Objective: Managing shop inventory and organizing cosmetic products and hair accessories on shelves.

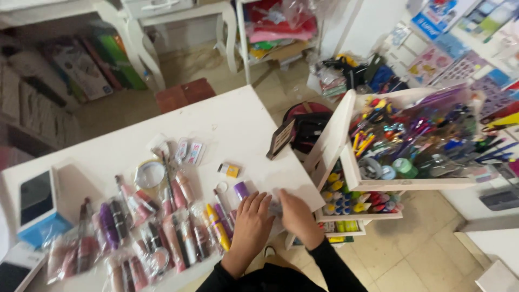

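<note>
Hands: I see my left hand (253, 216) flat, fingers spread, beside the cosmetics (162, 227); right hand (296, 213) pressing a small packet (275, 207), grip unclear.
Surface: white table (238, 130), near edge.
Room: pen rack (411, 146) at right.

Bright, even light, soft blur

Daylight-like light fills the room; the white table (227, 124) glares slightly. Shadows are faint. Motion blur smears the hands and packets, and the edges bend, wide-angle, with the shelf (346, 146) leaning
</note>
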